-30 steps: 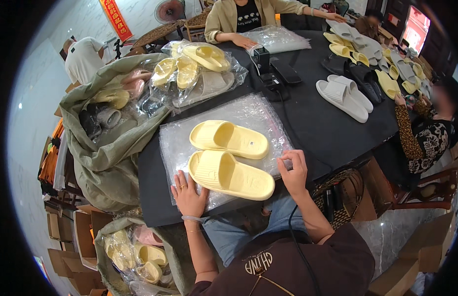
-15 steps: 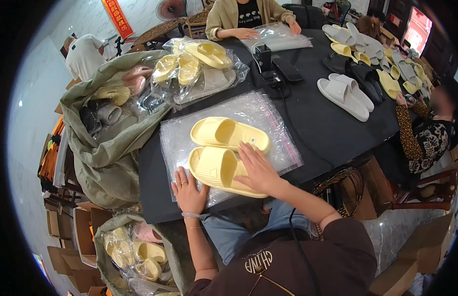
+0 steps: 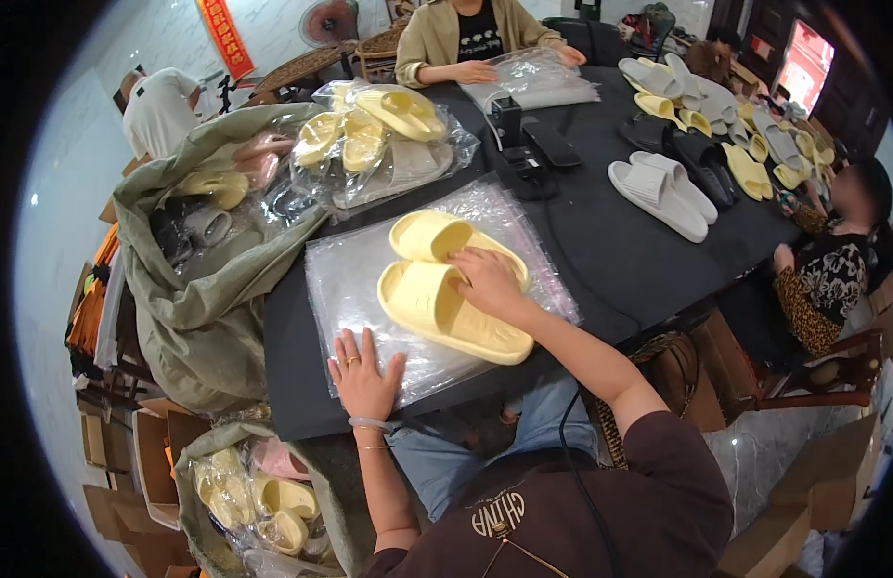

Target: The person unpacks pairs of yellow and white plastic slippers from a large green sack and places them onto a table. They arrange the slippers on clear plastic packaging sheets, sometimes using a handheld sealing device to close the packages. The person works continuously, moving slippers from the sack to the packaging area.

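A pair of pale yellow slide slippers [image 3: 414,292] is tilted over a stack of clear plastic bags [image 3: 342,268], toes toward the left. My right hand [image 3: 487,279] pinches the pair where their inner edges meet, just behind the straps; its fingertips are partly hidden inside the slippers. Whether the soles still touch the bags is hard to tell. My left hand [image 3: 367,378] lies flat with fingers spread on the near left corner of the bag stack, holding nothing.
Bagged slippers [image 3: 369,135] lie at the table's far left, beside a big green sack [image 3: 210,299] of more. White slippers [image 3: 663,193], black ones and a yellow-grey pile are at the right. A device with a cable [image 3: 509,130] stands mid-table. Two co-workers sit at the table.
My right hand has closed on the yellow slippers and turned them slightly, pulling the pair closer together. My left hand stays on the bags. The co-worker at right has drawn a hand back from the slippers.
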Demonstrator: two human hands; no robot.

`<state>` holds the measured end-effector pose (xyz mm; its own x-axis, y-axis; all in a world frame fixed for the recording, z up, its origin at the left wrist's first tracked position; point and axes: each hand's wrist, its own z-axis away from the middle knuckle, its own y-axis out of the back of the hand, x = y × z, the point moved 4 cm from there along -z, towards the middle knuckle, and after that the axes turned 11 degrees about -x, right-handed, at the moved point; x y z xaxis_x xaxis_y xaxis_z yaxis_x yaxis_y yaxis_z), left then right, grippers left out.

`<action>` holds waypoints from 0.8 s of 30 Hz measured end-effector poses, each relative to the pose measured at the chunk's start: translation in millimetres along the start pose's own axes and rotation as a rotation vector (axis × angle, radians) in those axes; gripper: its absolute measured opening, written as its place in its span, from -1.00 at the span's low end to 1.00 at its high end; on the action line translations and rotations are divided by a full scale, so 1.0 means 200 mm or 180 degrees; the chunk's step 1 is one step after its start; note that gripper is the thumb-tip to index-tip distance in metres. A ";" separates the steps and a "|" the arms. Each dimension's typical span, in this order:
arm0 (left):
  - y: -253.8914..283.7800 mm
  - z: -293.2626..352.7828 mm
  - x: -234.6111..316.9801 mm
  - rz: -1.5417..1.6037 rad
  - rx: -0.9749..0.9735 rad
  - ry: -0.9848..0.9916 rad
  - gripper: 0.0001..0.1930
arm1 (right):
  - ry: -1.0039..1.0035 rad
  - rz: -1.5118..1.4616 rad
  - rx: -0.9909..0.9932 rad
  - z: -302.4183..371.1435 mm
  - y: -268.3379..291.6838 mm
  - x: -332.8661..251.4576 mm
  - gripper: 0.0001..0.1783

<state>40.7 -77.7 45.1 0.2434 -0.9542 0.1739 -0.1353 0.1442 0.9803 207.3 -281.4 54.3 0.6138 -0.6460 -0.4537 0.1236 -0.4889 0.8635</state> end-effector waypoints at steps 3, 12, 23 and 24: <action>0.00 0.00 -0.01 0.0076 0.0055 -0.0009 -0.27 | -0.0244 -0.0038 0.0175 -0.06 0.05 0.10 -0.57; 0.00 0.01 -0.01 0.0029 0.0088 -0.0004 -0.30 | -0.0580 0.0224 0.0118 -0.20 0.11 0.12 -0.61; 0.02 0.02 -0.02 0.0072 0.0105 0.0005 -0.28 | 0.0095 0.0115 0.1651 0.04 0.81 0.42 -0.70; 0.02 0.02 -0.01 0.0072 0.0111 -0.0004 -0.28 | -0.0214 0.0236 0.1663 0.07 0.89 0.54 -0.70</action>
<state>36.3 -75.5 49.1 0.2386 -0.9511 0.1960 -0.1742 0.1566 0.9722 284.5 -445.6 155.9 0.5526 -0.7178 -0.4236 -0.3336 -0.6562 0.6768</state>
